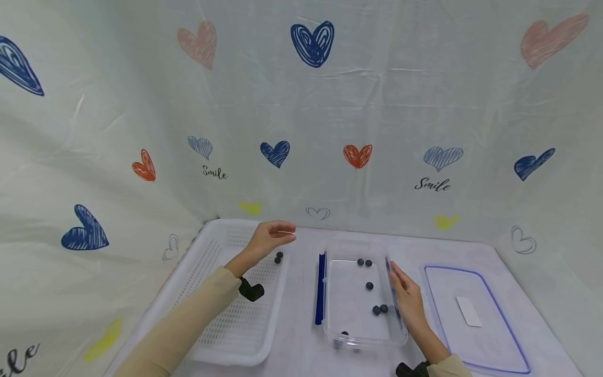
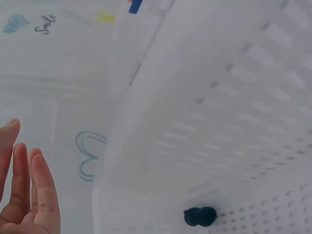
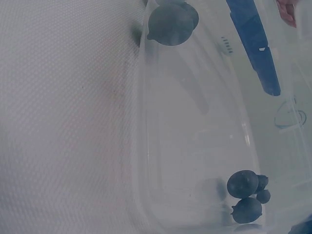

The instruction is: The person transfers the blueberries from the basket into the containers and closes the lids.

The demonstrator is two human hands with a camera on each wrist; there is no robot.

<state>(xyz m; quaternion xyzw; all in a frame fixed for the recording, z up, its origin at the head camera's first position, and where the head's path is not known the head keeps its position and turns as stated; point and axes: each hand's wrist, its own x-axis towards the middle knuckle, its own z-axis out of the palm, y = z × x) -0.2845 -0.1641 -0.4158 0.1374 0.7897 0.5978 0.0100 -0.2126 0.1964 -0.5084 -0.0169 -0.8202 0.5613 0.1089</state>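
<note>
My left hand [image 1: 269,242] hovers over the right rim of a white perforated basket [image 1: 214,335], its fingers extended and nothing between them. In the left wrist view, a gap shows between thumb and fingers [image 2: 46,187]. Two small dark, berry-like balls [image 1: 278,257] lie together in the basket below the hand. My right hand [image 1: 411,299] rests against the right side of a clear plastic container [image 1: 348,343], fingers along its outer wall. Several dark balls [image 1: 369,286] are inside the container. The right wrist view shows balls [image 3: 246,209] with small nubs through the wall, without the right hand.
A clear lid [image 1: 499,335] with a blue seal and a white label [image 1: 468,311] lies to the right of the container. The container's blue latch flap [image 1: 321,288] hangs out on its left. Behind the table hangs a heart-print curtain [image 1: 395,110].
</note>
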